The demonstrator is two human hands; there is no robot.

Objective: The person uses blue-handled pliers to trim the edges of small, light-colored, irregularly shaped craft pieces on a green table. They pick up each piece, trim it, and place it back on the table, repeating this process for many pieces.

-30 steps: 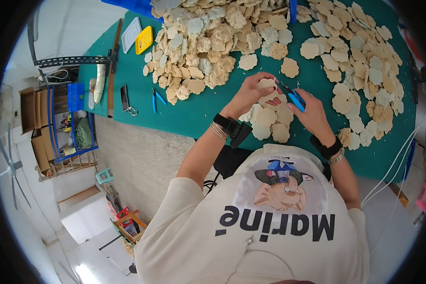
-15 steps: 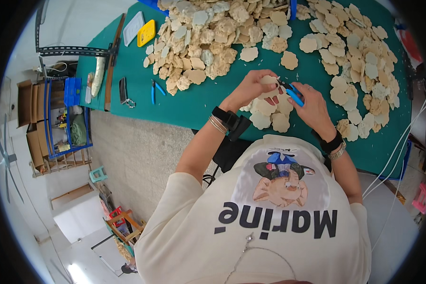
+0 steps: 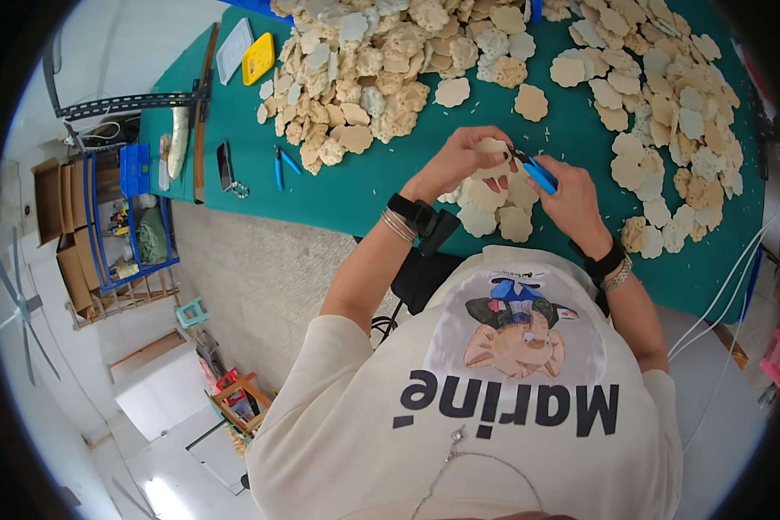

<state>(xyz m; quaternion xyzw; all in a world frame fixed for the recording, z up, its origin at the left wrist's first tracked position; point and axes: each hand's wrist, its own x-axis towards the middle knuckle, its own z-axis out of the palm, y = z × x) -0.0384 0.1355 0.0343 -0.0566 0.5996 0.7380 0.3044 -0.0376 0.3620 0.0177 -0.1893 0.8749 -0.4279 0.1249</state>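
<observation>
Between the fingers of my left hand (image 3: 461,161) is a cream, scallop-edged flat piece (image 3: 491,147), lifted off the table. My right hand (image 3: 572,201) grips a pair of blue-handled cutting pliers (image 3: 542,178), whose dark jaws meet the right edge of that piece. Whether the jaws are fully closed is too small to tell. Under my hands, near the table's front edge, lie several more cream pieces (image 3: 516,223). Two loose scalloped pieces, one of them tan (image 3: 530,102), rest just beyond my hands.
A large heap of pieces (image 3: 364,78) covers the back left, and another pile (image 3: 659,121) spreads along the right. Second blue pliers (image 3: 282,166), a phone (image 3: 225,165) and a yellow tray (image 3: 257,59) lie leftward on the green table (image 3: 321,204). Tiny white scraps dot its surface.
The pliers have turned slightly and their handles sit closer together in my right hand. My left hand keeps its hold on the cream piece. The whole view has shifted slightly.
</observation>
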